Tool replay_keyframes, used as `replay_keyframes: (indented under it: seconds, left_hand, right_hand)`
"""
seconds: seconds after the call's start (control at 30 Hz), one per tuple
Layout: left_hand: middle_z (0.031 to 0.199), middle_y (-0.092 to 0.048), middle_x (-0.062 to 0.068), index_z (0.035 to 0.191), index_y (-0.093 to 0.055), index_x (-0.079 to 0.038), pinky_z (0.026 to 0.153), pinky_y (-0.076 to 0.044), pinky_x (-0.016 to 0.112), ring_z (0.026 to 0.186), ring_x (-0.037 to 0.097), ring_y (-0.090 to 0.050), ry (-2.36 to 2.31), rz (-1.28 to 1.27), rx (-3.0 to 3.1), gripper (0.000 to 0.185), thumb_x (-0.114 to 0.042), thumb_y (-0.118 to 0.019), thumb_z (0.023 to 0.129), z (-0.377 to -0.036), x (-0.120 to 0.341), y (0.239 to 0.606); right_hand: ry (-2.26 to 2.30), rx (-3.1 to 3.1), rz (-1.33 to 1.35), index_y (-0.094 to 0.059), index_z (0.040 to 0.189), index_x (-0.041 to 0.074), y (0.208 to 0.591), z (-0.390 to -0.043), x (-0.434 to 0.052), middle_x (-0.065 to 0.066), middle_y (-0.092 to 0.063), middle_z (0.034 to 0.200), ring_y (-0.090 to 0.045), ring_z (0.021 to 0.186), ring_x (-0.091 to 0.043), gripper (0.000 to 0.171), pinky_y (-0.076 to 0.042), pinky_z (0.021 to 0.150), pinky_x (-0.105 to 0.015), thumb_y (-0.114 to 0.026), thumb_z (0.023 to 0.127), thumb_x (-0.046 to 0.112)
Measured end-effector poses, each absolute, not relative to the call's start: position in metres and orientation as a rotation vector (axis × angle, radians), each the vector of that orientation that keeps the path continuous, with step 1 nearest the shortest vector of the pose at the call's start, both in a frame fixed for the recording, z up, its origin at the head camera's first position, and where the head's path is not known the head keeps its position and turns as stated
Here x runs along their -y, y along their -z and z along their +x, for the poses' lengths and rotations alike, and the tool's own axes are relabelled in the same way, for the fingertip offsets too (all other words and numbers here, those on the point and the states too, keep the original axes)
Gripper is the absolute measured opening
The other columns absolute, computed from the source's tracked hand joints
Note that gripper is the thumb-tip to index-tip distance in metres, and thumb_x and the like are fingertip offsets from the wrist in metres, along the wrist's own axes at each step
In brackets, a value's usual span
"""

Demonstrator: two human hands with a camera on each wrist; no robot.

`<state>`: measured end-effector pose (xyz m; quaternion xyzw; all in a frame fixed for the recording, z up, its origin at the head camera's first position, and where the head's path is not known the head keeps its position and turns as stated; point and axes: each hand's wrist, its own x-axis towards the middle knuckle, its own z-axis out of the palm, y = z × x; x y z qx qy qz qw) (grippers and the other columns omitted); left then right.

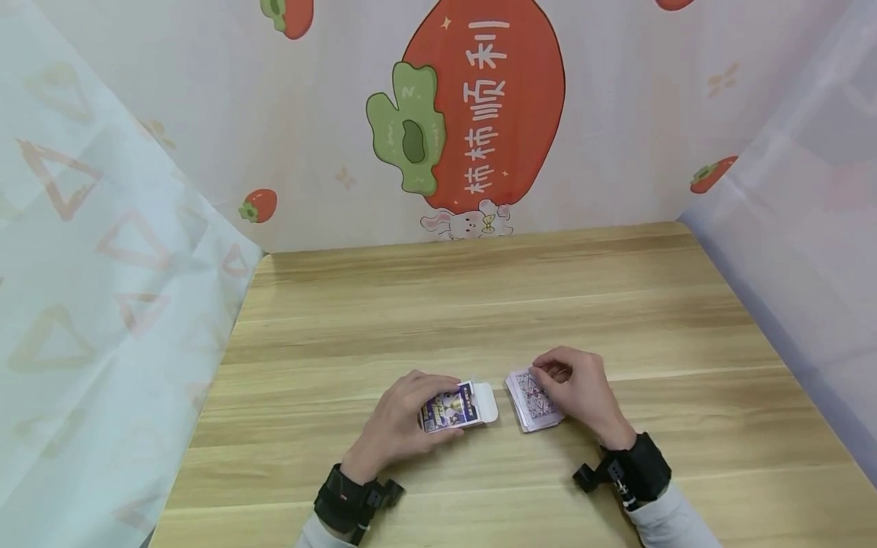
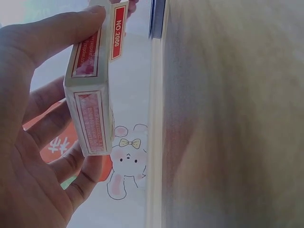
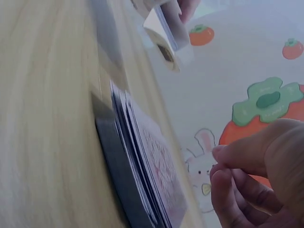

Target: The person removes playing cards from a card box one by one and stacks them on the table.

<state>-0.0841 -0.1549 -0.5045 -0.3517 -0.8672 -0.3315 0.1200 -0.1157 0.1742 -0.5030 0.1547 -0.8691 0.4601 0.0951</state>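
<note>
Cards (image 1: 534,402) lay in a slightly fanned stack on the wooden bench (image 1: 479,304) just under the right hand (image 1: 578,388), while the card box (image 1: 454,407) with its flap open sat just beside them in the left hand (image 1: 400,422). Part of the stack was hidden under the right hand, and the right wrist view was blurred. Left fingers curled round the box's edges; the right fingertips (image 3: 228,164) were bunched just above the top card, contact unclear.

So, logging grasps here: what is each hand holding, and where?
Left hand grips the card box by its long edges; right hand holds nothing, fingertips over the deck.
</note>
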Motion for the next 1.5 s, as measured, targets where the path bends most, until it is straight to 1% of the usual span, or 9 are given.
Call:
replay_keyframes:
  seconds: [0.17, 0.37, 0.5, 0.77, 0.93, 1.1, 1.17, 1.37, 1.5]
  left_hand:
    - [0.134, -0.074, -0.003, 0.135, -0.071, -0.019, 0.091, -0.059, 0.033, 0.111, 0.013, -0.067, 0.971, -1.022, 2.534, 0.07, -0.041, -0.098, 0.074, -0.084, 0.155, 0.505]
    - [0.133, -0.074, -0.003, 0.134, -0.071, -0.018, 0.093, -0.059, 0.034, 0.112, 0.014, -0.067, 0.989, -1.037, 2.538, 0.07, -0.04, -0.098, 0.074, -0.084, 0.153, 0.505]
    - [0.132, -0.074, -0.005, 0.133, -0.071, -0.019, 0.095, -0.059, 0.033, 0.114, 0.012, -0.066, 1.002, -1.043, 2.552, 0.068, -0.04, -0.098, 0.074, -0.083, 0.153, 0.504]
    - [0.132, -0.075, -0.006, 0.133, -0.072, -0.019, 0.094, -0.058, 0.032, 0.113, 0.011, -0.066, 0.998, -1.056, 2.553, 0.067, -0.04, -0.098, 0.074, -0.083, 0.152, 0.506]
    - [0.131, -0.075, -0.006, 0.132, -0.072, -0.019, 0.095, -0.058, 0.032, 0.113, 0.01, -0.065, 1.0, -1.049, 2.574, 0.067, -0.038, -0.099, 0.074, -0.082, 0.151, 0.506]
    - [0.131, -0.075, -0.005, 0.132, -0.072, -0.019, 0.096, -0.058, 0.033, 0.114, 0.011, -0.066, 1.007, -1.071, 2.556, 0.067, -0.037, -0.099, 0.073, -0.082, 0.15, 0.506]
    - [0.131, -0.075, -0.006, 0.132, -0.072, -0.019, 0.096, -0.058, 0.032, 0.114, 0.011, -0.066, 1.01, -1.078, 2.553, 0.067, -0.037, -0.099, 0.073, -0.082, 0.15, 0.506]
    - [0.132, -0.074, -0.006, 0.132, -0.072, -0.019, 0.096, -0.058, 0.032, 0.114, 0.011, -0.066, 1.0, -1.1, 2.531, 0.068, -0.037, -0.1, 0.073, -0.082, 0.149, 0.506]
    - [0.132, -0.074, -0.006, 0.133, -0.071, -0.019, 0.096, -0.058, 0.032, 0.114, 0.011, -0.066, 0.986, -1.114, 2.522, 0.07, -0.038, -0.1, 0.072, -0.082, 0.15, 0.506]
  right_hand:
    - [-1.485, 2.532, 0.507, -0.08, 0.094, 0.008, 0.503, -0.109, -0.163, -0.002, -0.077, 0.086, -0.068, 0.066, -0.007, 0.014, -0.06, 0.058, -0.024, -0.083, 0.088, -0.004]
    - [-1.682, 2.53, 0.606, -0.08, 0.1, 0.009, 0.51, -0.099, -0.142, -0.003, -0.078, 0.09, -0.073, 0.073, -0.01, 0.011, -0.064, 0.063, -0.027, -0.082, 0.092, 0.001]
    - [-1.821, 2.501, 0.669, -0.079, 0.103, 0.008, 0.514, -0.092, -0.129, -0.003, -0.077, 0.09, -0.073, 0.077, -0.012, 0.01, -0.064, 0.065, -0.027, -0.081, 0.094, 0.006]
    - [-1.739, 2.394, 0.689, -0.078, 0.098, 0.012, 0.52, -0.087, -0.118, 0.001, -0.07, 0.084, -0.064, 0.071, -0.009, 0.011, -0.056, 0.057, -0.022, -0.083, 0.092, 0.004]
    - [-1.88, 2.391, 0.708, -0.078, 0.101, 0.008, 0.52, -0.084, -0.115, -0.003, -0.075, 0.089, -0.071, 0.075, -0.013, 0.009, -0.063, 0.061, -0.027, -0.082, 0.093, 0.005]
    - [-1.946, 2.432, 0.694, -0.077, 0.105, 0.006, 0.519, -0.082, -0.112, -0.005, -0.076, 0.089, -0.074, 0.076, -0.013, 0.014, -0.065, 0.066, -0.029, -0.083, 0.093, 0.01]
    - [-1.957, 2.435, 0.697, -0.077, 0.106, 0.005, 0.519, -0.082, -0.112, -0.006, -0.076, 0.09, -0.074, 0.076, -0.013, 0.015, -0.066, 0.067, -0.03, -0.083, 0.093, 0.009]
    - [-1.95, 2.476, 0.712, -0.075, 0.107, 0.004, 0.521, -0.082, -0.111, -0.007, -0.075, 0.091, -0.073, 0.076, -0.01, 0.02, -0.066, 0.067, -0.029, -0.082, 0.089, -0.003]
    - [-1.944, 2.52, 0.703, -0.073, 0.106, 0.003, 0.523, -0.083, -0.112, -0.008, -0.075, 0.089, -0.073, 0.074, -0.01, 0.022, -0.065, 0.068, -0.029, -0.083, 0.088, -0.002]
